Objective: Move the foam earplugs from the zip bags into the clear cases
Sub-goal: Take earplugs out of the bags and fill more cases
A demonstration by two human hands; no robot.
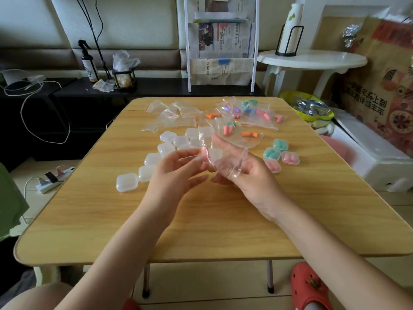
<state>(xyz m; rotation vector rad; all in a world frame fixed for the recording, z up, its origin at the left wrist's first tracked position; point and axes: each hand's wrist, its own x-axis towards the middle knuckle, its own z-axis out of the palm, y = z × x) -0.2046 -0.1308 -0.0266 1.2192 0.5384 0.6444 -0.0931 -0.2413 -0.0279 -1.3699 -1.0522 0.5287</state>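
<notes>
No brand or label can be read on the task's things; the printing on the newspapers (220, 41) clipped to the white rack behind, and the large characters on the brown patterned bag (377, 86) at right, are too blurred or turned to make out.

Both hands hover above the wood-grain tabletop (201, 220). The right hand (248, 175) grips a crumpled clear zip bag (228, 159), fingers curled around the plastic. The left hand (176, 173) has fingers loosely spread, its fingertips pinching a pink foam earplug (203, 153) at the bag's mouth.

Left of the hands lies a cluster of empty frosted clear cases (154, 162). Right of them sit four filled cases (280, 154), holding teal or pink plugs. Farther back, flat empty bags (169, 115) lie left, while bags of orange, purple, pink and teal plugs (245, 117) lie right.
</notes>
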